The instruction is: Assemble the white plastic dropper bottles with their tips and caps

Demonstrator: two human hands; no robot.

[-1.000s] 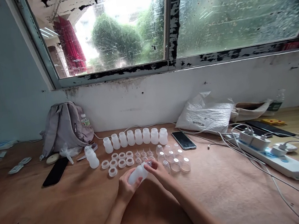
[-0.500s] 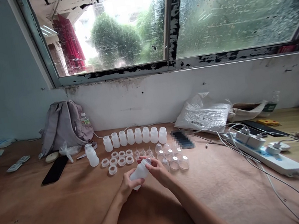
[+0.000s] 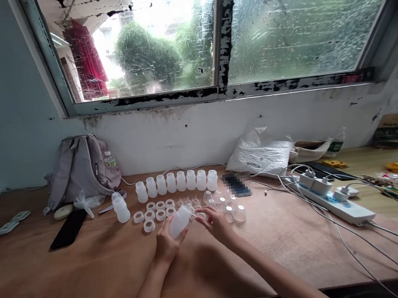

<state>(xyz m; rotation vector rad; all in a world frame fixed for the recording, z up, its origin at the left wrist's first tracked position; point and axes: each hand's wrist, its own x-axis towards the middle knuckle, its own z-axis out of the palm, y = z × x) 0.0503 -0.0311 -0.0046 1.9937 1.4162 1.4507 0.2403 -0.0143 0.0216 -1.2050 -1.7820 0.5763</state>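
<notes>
Bottles (image 3: 176,183) stand behind rings (image 3: 155,210); backpack (image 3: 76,168) lies left.

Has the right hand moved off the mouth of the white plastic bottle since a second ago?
Yes. The right hand has shifted slightly right, toward the clear domed caps, judged against the row of white rings; the bottle sits in the left hand.

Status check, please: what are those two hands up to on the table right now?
Left hand holds white bottle. Right hand at its mouth, over clear caps. Nothing in the way.

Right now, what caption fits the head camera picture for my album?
Left hand holds a white bottle while right hand reaches among clear caps on the table.
</notes>
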